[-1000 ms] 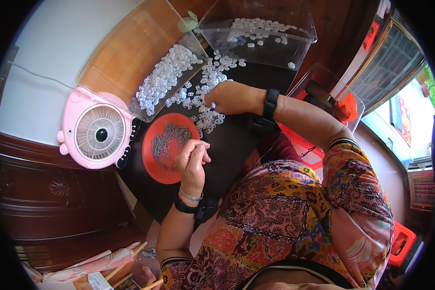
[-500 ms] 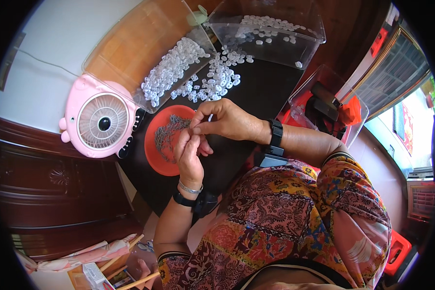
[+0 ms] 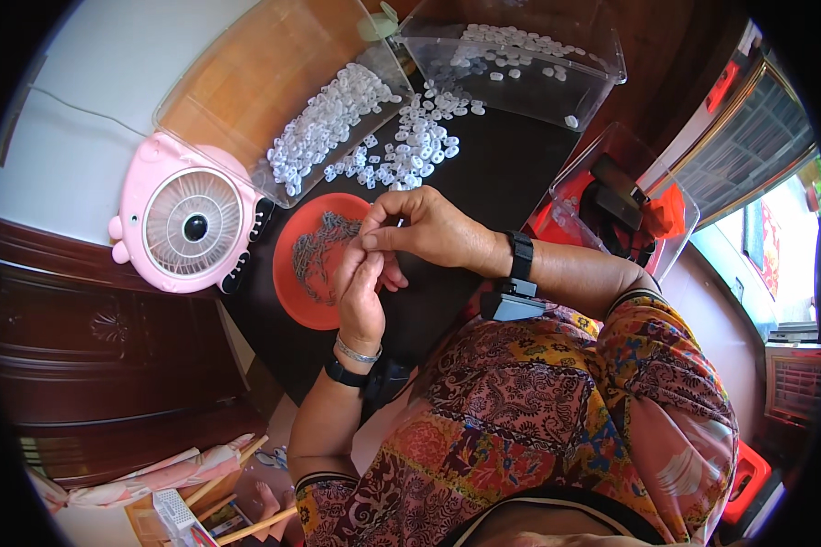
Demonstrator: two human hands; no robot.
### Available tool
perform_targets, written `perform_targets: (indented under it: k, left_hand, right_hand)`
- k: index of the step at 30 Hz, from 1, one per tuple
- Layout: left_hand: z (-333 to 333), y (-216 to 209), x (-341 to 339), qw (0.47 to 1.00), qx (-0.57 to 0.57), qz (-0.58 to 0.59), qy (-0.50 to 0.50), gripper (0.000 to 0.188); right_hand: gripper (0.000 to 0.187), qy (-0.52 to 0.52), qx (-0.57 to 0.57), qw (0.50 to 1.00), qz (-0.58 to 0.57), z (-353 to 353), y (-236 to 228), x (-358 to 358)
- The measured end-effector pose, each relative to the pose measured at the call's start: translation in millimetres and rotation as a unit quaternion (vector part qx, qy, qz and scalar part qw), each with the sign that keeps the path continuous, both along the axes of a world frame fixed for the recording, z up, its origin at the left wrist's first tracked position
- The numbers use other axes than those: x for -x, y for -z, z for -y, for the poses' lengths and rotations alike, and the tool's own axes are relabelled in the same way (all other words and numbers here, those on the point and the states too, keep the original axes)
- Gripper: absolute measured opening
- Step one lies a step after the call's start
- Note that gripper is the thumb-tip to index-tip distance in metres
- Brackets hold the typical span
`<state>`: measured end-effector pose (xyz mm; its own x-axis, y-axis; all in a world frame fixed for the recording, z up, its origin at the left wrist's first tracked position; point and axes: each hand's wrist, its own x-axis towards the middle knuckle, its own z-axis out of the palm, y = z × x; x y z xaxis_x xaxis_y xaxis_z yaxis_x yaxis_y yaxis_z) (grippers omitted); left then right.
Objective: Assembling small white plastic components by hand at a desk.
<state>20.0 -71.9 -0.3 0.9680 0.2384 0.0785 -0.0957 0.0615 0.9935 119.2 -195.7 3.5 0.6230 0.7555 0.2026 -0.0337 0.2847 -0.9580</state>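
My left hand (image 3: pixel 363 299) and my right hand (image 3: pixel 429 230) meet fingertip to fingertip above the right edge of a red-orange bowl (image 3: pixel 294 305). Both are closed in a pinch; whatever lies between the fingers is too small or hidden to make out. In the bowl rests a tangled heap of thin grey metal chains (image 3: pixel 312 257). Beyond my hands, small white plastic pieces with holes (image 3: pixel 415 150) lie loose on the dark tabletop (image 3: pixel 511 169). Many more fill the near end of a clear plastic bin (image 3: pixel 246 100) lying tilted at the upper left.
A second clear bin (image 3: pixel 556 91) at the back holds more white pieces. To the left stands a pink fan (image 3: pixel 192 228). On the right, another clear box (image 3: pixel 611 146) contains dark objects and an orange-red item. A dark carved wooden panel (image 3: pixel 100 356) fills the left side.
My hands keep the same pinched pose with only tiny finger shifts. The whole view has moved slightly; nothing was visibly picked up or put down.
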Motion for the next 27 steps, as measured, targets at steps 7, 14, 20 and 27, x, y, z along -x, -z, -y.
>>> perform_targets:
  k: [7,14,20,27]
  left_hand:
    - [-12.7,3.7,-1.8,0.999,0.03,0.007,0.012,0.021]
    - [-16.4,2.5,-5.1,0.998,0.043,0.022,-0.028,0.02]
    - [-17.5,0.6,-5.8,0.996,0.083,0.032,-0.015,0.02]
    - [-22.3,-0.7,-4.3,0.998,0.046,0.036,-0.026,0.018]
  right_hand:
    - [0.01,0.002,0.038,0.997,0.067,7.5,-6.5,-0.4]
    - [0.014,0.045,0.135,0.959,0.243,2.2,-19.8,-5.6]
    - [0.015,0.047,0.12,0.96,0.248,-1.2,-16.2,-5.9]
    - [0.015,0.013,0.12,0.96,0.252,0.5,-19.9,-11.3]
